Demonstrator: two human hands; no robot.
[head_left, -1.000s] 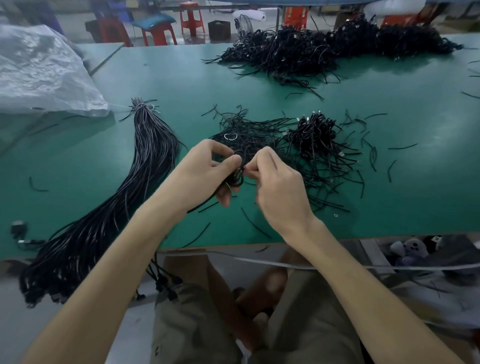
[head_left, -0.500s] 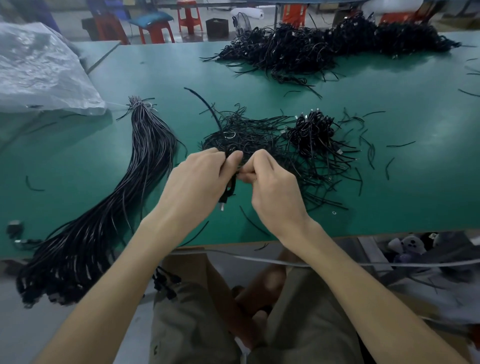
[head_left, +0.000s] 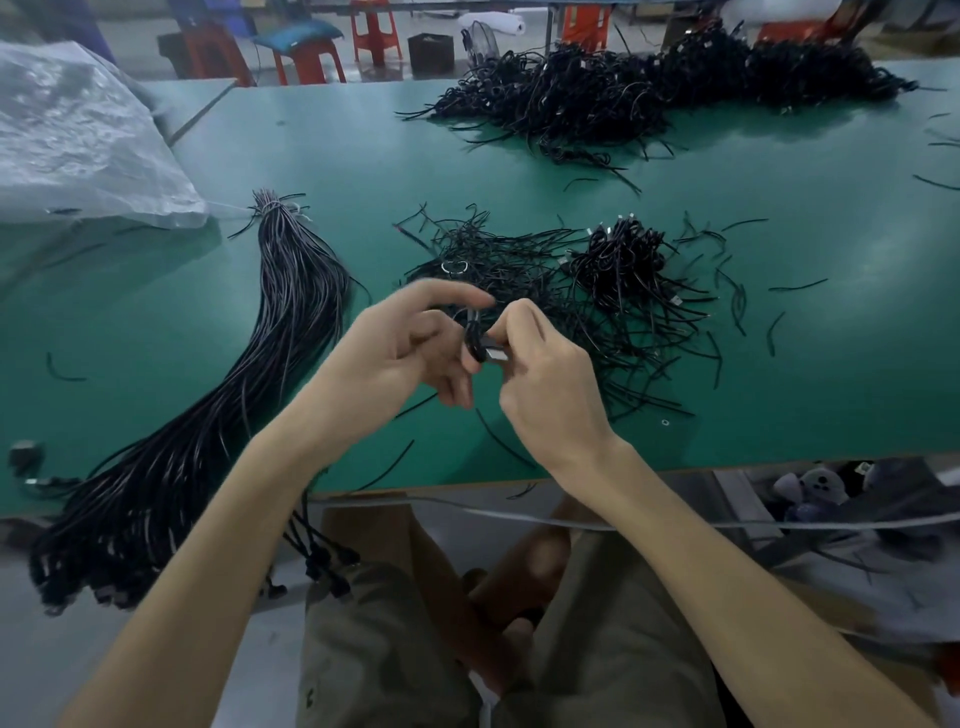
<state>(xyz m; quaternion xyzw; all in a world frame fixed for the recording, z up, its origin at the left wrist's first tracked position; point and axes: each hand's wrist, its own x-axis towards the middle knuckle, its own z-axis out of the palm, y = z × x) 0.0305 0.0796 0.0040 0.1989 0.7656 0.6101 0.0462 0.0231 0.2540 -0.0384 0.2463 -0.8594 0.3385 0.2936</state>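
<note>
Right hand (head_left: 545, 379): thumb and curled index pinch the plug (head_left: 494, 355) of a short black cable (head_left: 471, 332), other fingers folded in behind. The pinch looks tight, probably to steady the stiff end while the rest is wound.

Left hand (head_left: 400, 353): lower fingers curl under the small coil and hold it. The index finger (head_left: 447, 293) arches up and clear, half open, likely leaving room for a loop to pass. The frame is blurred here, so I cannot tell exactly how the thumb sits.

The cable hangs between both hands, just above the table (head_left: 156, 322) and near the middle of its front edge. It appears to be touching only the fingers.

Judgement: a coiling or tying step, mid-way.

Just behind the hands lies a loose scatter of thin black strands (head_left: 498, 260). To its right is a tight heap (head_left: 618, 260) of wound cables, within easy reach for dropping finished ones.

A long bundle (head_left: 291, 312) runs from mid-table off the front left edge, presumably the supply. A large heap (head_left: 623, 88) lies along the far edge, and a plastic sheet (head_left: 67, 140) sits at the far left corner.
</note>
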